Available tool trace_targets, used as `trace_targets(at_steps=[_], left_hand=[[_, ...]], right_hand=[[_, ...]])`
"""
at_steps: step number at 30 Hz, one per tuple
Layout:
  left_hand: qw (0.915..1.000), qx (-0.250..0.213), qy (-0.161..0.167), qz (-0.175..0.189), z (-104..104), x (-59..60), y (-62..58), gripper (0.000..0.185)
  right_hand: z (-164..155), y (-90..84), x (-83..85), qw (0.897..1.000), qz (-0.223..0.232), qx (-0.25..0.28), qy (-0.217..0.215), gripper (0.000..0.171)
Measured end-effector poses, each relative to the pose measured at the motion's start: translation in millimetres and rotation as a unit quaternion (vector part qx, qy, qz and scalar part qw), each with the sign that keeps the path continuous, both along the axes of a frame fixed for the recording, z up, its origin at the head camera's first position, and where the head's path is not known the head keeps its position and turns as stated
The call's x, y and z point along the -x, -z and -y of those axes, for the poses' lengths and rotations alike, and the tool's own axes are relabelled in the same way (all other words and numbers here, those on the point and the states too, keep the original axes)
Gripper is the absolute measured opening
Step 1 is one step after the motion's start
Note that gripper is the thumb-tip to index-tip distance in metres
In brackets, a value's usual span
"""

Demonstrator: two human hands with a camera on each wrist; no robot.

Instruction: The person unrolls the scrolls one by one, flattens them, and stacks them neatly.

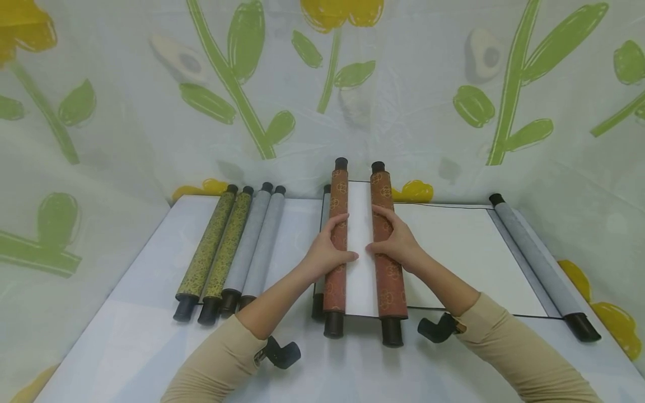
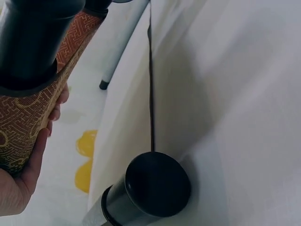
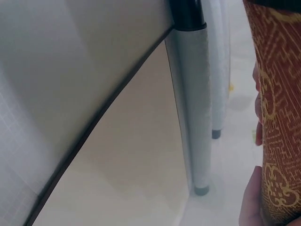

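Observation:
A red-brown patterned scroll lies partly unrolled at the table's middle, with a white strip [image 1: 360,280] showing between its two rollers. My left hand [image 1: 330,249] grips the left roller [image 1: 335,282], fingers curled over it and thumb on the strip. My right hand [image 1: 392,240] grips the right roller [image 1: 392,288] the same way. In the left wrist view my left hand [image 2: 21,181] wraps that roller [image 2: 28,117]. The right wrist view shows my right hand [image 3: 251,202] beside its roller [image 3: 277,117].
Under the red scroll a grey scroll is spread open, its white sheet [image 1: 453,252] reaching to a grey roller [image 1: 536,260] at the right. Several rolled scrolls, green-gold [image 1: 209,249] and grey [image 1: 252,246], lie at the left. Flowered cloth [image 1: 101,112] walls the white table [image 1: 126,336].

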State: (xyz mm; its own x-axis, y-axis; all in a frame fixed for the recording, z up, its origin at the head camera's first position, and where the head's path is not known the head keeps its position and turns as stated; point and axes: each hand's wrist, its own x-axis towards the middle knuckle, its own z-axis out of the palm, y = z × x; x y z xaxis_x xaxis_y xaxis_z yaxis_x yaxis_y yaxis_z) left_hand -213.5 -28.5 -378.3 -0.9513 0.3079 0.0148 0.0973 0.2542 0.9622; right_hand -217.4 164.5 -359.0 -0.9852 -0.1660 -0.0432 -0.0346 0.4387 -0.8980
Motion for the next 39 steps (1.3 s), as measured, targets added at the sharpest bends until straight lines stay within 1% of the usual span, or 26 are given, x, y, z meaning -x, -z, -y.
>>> trace_targets(at_steps=[5,8,12,15,18,21,25,27,30,34,39], left_hand=[[0.9997,-0.004,-0.01,-0.02,1,-0.4,2.8,0.082],[0.9994,-0.003,-0.011,-0.033,1,-0.4,3.4,0.08],[0.9991,0.002,-0.01,-0.041,1,-0.9,2.9,0.075],[0.9992,0.007,-0.014,-0.037,2,-1.5,2.4,0.073],[0.9991,0.008,-0.026,-0.032,2,-2.0,2.2,0.072],[0.9986,0.011,-0.043,-0.028,3,-2.4,2.4,0.072],[0.9985,0.015,-0.047,-0.024,3,-2.7,3.6,0.072],[0.9987,0.015,-0.044,-0.019,2,-2.9,4.5,0.072],[0.9987,0.021,-0.043,-0.016,2,-3.4,5.0,0.073],[0.9983,0.031,-0.044,-0.023,2,-3.6,4.5,0.076],[0.9975,0.037,-0.049,-0.036,3,-2.4,4.9,0.078]], right_hand=[[-1,-1.4,-0.3,1.0,0.013,-0.001,0.008,0.091],[-2,-1.6,-0.3,1.0,0.018,-0.002,0.009,0.091],[-5,-2.2,0.2,1.0,0.017,0.003,0.004,0.091],[-6,-4.3,0.4,1.0,0.018,0.013,0.0,0.09],[-7,-6.4,0.1,1.0,0.018,0.017,0.002,0.089],[-7,-7.5,-0.7,1.0,0.024,0.014,0.009,0.087],[-7,-6.1,-2.1,0.999,0.03,0.008,0.018,0.086],[-7,-4.0,-2.5,1.0,0.021,0.006,0.02,0.085],[-7,-0.3,-2.9,1.0,-0.006,0.002,0.021,0.083],[-7,2.7,-3.7,0.999,-0.037,-0.01,0.017,0.089],[-6,2.9,-3.5,0.999,-0.044,-0.021,0.02,0.088]])
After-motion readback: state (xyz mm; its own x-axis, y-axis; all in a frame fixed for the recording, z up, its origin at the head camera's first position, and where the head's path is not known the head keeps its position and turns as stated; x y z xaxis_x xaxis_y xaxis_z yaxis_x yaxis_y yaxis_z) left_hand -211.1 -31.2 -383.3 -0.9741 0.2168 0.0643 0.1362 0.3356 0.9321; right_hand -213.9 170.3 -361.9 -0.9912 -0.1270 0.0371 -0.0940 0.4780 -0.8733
